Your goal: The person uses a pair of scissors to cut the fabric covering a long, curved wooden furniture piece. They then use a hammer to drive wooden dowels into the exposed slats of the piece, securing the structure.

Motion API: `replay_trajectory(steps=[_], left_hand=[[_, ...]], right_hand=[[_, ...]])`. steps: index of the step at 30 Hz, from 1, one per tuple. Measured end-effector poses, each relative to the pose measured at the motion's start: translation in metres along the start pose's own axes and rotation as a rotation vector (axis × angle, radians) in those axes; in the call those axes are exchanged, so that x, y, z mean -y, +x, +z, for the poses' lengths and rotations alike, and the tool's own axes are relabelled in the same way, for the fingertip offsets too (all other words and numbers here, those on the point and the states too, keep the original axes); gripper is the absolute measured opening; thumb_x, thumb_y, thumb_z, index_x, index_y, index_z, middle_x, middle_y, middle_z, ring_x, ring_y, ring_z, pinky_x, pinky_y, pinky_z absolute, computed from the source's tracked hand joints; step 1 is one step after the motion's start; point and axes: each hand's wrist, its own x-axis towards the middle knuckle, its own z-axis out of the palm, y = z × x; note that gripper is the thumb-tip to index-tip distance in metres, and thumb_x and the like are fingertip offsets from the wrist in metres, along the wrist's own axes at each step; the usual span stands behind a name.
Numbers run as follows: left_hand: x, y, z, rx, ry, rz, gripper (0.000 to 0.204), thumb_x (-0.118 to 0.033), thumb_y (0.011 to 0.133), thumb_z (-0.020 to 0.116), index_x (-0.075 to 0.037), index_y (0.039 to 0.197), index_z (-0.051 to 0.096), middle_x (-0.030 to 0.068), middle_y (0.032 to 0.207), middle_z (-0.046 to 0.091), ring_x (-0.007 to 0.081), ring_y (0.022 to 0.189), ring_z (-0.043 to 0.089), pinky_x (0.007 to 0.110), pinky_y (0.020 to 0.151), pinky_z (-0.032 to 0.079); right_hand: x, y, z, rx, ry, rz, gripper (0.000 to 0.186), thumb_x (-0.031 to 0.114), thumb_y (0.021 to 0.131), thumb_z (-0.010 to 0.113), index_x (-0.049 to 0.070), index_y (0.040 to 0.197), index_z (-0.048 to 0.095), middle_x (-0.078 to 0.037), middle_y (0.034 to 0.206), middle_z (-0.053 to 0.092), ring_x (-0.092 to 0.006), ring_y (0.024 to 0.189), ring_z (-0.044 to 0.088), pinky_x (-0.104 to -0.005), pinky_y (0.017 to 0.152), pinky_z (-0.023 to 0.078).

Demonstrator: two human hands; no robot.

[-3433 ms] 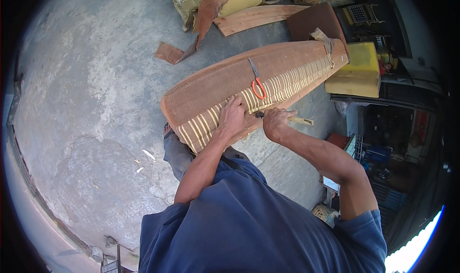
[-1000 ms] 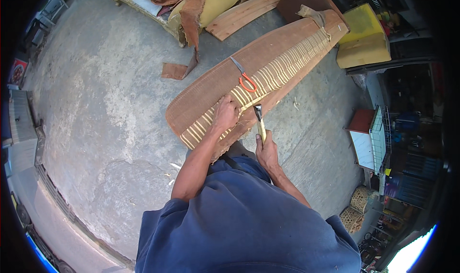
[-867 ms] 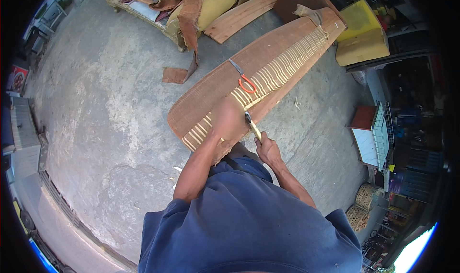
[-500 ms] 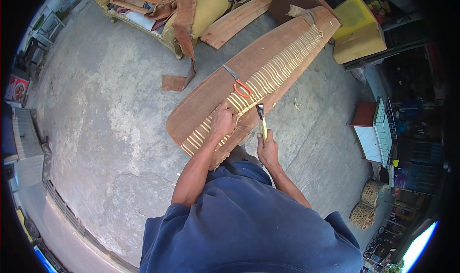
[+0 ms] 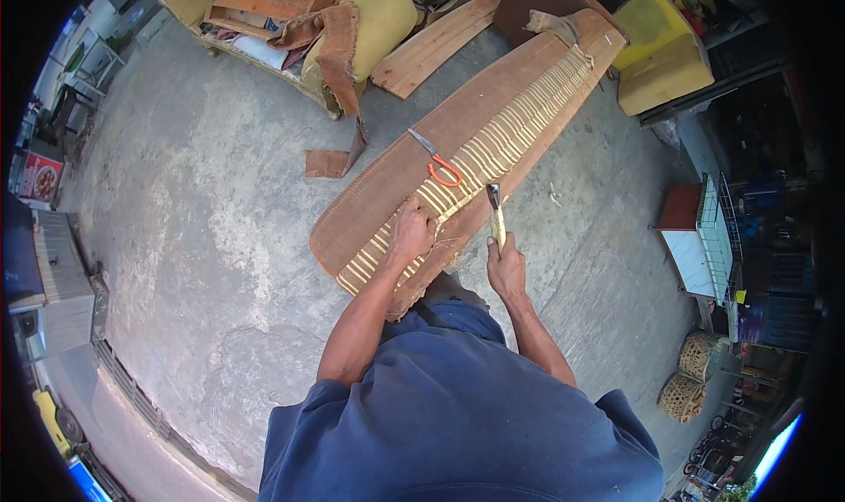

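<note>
A long board covered in brown fabric (image 5: pixel 370 204) stretches away from me toward the upper right. Along it runs a band of cream-and-brown striped fabric (image 5: pixel 502 141). My left hand (image 5: pixel 414 229) presses on this band near its close end, fingers curled together; whatever they pinch is hidden. In my right hand (image 5: pixel 507 271) is a hammer (image 5: pixel 498 218), gripped by its pale handle, its dark head raised beside the board's right edge. Scissors with orange handles (image 5: pixel 444 172) lie on the brown fabric just beyond my left hand. Loose threads and frayed cloth hang near my lap.
A yellow sofa (image 5: pixel 380 13) at the far left carries brown cushions and a dangling fabric strip (image 5: pixel 338 62). Beside it lies a wooden plank (image 5: pixel 436 44). A yellow seat (image 5: pixel 664 62) stands far right. Woven baskets (image 5: pixel 682 398) and a wire-sided cabinet (image 5: pixel 691 260) line the right.
My right hand and the hammer have shifted slightly right, away from the board. The left hand stays at the striped band. The whole view has moved a little.
</note>
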Motion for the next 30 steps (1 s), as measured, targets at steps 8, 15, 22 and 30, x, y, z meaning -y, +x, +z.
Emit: replay_trajectory(steps=[8,15,22,30], left_hand=[[-0.001,0.003,-0.004,0.002,-0.045,-0.004,0.019,-0.012,0.089,0.069,0.000,0.100,0.078,0.0215,0.111,0.061,0.0408,0.107,0.064,0.051,0.093,0.052],[-0.001,0.010,-0.006,0.009,-0.011,0.024,0.020,-0.013,0.090,0.069,0.000,0.102,0.077,0.0213,0.113,0.062,0.0410,0.107,0.064,0.051,0.094,0.052],[-0.022,0.006,0.005,-0.061,0.111,0.085,0.022,-0.013,0.086,0.071,0.002,0.102,0.073,0.0200,0.109,0.060,0.0404,0.106,0.062,0.052,0.089,0.054],[-0.095,0.058,0.063,-0.113,0.261,0.117,0.052,-0.026,0.087,0.075,-0.003,0.132,0.062,0.0192,0.143,0.052,0.0416,0.139,0.043,0.055,0.113,0.038]], right_hand=[[0.014,-0.008,-0.003,0.050,-0.021,0.053,0.028,0.025,0.105,0.057,-0.001,0.112,0.052,-0.037,0.086,0.068,-0.0582,0.087,0.067,-0.0628,0.076,0.052],[-0.007,0.006,0.002,0.117,-0.112,0.042,0.030,0.027,0.104,0.057,-0.002,0.111,0.052,-0.039,0.084,0.067,-0.0590,0.086,0.066,-0.0636,0.075,0.052],[0.004,0.011,-0.024,0.341,0.100,0.319,0.027,0.026,0.103,0.060,-0.001,0.104,0.061,-0.013,0.068,0.064,-0.0234,0.054,0.067,-0.0405,0.049,0.053],[-0.069,0.032,-0.040,0.222,0.503,0.393,0.024,0.024,0.101,0.066,0.001,0.107,0.062,-0.003,0.068,0.058,-0.0132,0.050,0.057,-0.0319,0.045,0.048]])
